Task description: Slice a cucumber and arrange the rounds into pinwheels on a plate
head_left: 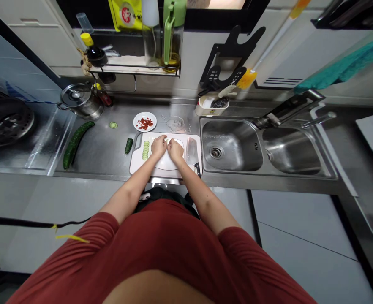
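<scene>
On the chopping board (137, 164), seen from the head camera, a white plate (167, 162) lies beneath both hands, with a row of cucumber slices (145, 150) to its left and a knife (191, 150) to its right. The knife's black handle (197, 169) lies just beside the right forearm (191, 179), so a careless sweep of that arm could jolt it. The left hand (159, 146) and right hand (175, 151) meet above the plate, fingers curled inward; whether they pinch anything, I cannot tell.

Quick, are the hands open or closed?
Left hand: over the plate; can't tell if its grip is open or closed.
Right hand: also over the plate; can't tell either.
</scene>
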`<action>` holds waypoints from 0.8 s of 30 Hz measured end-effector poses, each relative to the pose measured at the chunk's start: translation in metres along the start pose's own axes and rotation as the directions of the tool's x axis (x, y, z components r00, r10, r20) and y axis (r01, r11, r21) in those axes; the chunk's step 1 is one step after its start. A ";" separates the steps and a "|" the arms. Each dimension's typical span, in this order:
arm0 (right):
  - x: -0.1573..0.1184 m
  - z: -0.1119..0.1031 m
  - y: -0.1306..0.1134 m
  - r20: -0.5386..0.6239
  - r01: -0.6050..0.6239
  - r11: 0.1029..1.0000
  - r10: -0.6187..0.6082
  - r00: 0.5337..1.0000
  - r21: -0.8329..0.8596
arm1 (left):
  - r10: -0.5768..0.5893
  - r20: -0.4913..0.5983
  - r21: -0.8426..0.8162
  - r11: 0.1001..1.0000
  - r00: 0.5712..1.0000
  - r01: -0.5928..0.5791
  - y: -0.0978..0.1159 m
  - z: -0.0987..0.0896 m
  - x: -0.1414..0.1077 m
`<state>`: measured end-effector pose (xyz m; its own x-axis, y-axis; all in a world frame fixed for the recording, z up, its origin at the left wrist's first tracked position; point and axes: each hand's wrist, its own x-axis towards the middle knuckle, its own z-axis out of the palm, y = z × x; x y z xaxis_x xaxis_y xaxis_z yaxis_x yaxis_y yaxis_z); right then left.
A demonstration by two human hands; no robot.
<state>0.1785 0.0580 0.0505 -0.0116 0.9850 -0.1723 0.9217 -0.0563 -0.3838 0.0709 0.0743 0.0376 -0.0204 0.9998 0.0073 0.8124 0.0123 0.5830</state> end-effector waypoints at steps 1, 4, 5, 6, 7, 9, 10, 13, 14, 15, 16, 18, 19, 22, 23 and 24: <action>-0.003 0.001 -0.001 0.005 0.010 1.000 -0.010 1.000 -0.016 | 0.004 -0.005 0.003 1.000 1.000 -0.004 -0.001 0.001 0.000; -0.008 0.001 -0.003 0.053 0.035 0.997 -0.031 0.998 -0.065 | 0.006 -0.002 0.018 1.000 1.000 -0.006 -0.001 0.001 0.000; -0.008 0.001 -0.003 0.068 0.039 0.996 -0.034 0.997 -0.080 | 0.002 0.005 0.027 1.000 1.000 -0.002 -0.001 0.000 0.000; -0.008 0.000 -0.002 0.079 0.044 0.995 -0.036 0.996 -0.094 | -0.003 0.013 0.035 0.999 1.000 0.003 0.000 -0.001 0.000; -0.008 0.000 -0.001 0.084 0.049 0.993 -0.040 0.996 -0.108 | -0.007 0.020 0.042 0.999 1.000 0.006 0.000 -0.002 0.000; -0.007 0.000 0.001 0.088 0.062 0.989 -0.050 0.995 -0.138 | -0.007 0.030 0.050 0.999 1.000 0.006 0.002 -0.003 -0.001; -0.007 0.000 0.002 0.088 0.072 0.985 -0.059 0.994 -0.154 | -0.005 0.032 0.053 0.999 0.999 0.003 0.002 -0.004 -0.001; -0.009 0.003 0.004 0.085 0.111 0.972 -0.095 0.992 -0.208 | 0.009 0.035 0.068 0.998 0.999 -0.011 0.002 -0.006 -0.002; -0.010 0.003 0.004 0.086 0.123 0.968 -0.106 0.991 -0.221 | 0.018 0.034 0.068 0.997 0.999 -0.020 0.001 -0.007 -0.002; -0.011 0.004 0.004 0.086 0.131 0.965 -0.114 0.990 -0.229 | 0.030 0.036 0.066 0.997 0.999 -0.032 0.001 -0.008 -0.003; -0.012 0.004 0.004 0.088 0.136 0.963 -0.118 0.989 -0.232 | 0.044 0.041 0.064 0.997 0.998 -0.047 0.000 -0.009 -0.003; -0.013 0.004 0.004 0.095 0.138 0.964 -0.120 0.988 -0.228 | 0.073 0.065 0.068 0.995 0.995 -0.077 -0.002 -0.012 -0.003; -0.013 0.004 0.003 0.097 0.138 0.965 -0.119 0.988 -0.223 | 0.085 0.079 0.077 0.993 0.993 -0.091 -0.002 -0.013 -0.003; -0.014 0.005 0.001 0.102 0.132 0.968 -0.112 0.988 -0.213 | 0.109 0.102 0.109 0.987 0.989 -0.120 -0.004 -0.016 -0.002; -0.014 0.005 0.000 0.100 0.127 0.969 -0.108 0.989 -0.211 | 0.115 0.101 0.114 0.985 0.988 -0.126 -0.005 -0.016 -0.002; -0.014 0.005 0.000 0.098 0.123 0.970 -0.104 0.990 -0.210 | 0.120 0.100 0.116 0.984 0.988 -0.131 -0.005 -0.016 -0.001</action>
<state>0.1765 0.0436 0.0483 -0.1455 0.9647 -0.2193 0.9740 0.1008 -0.2030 0.0571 0.0727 0.0475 0.1356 0.9908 -0.0042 0.8703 -0.1171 0.4783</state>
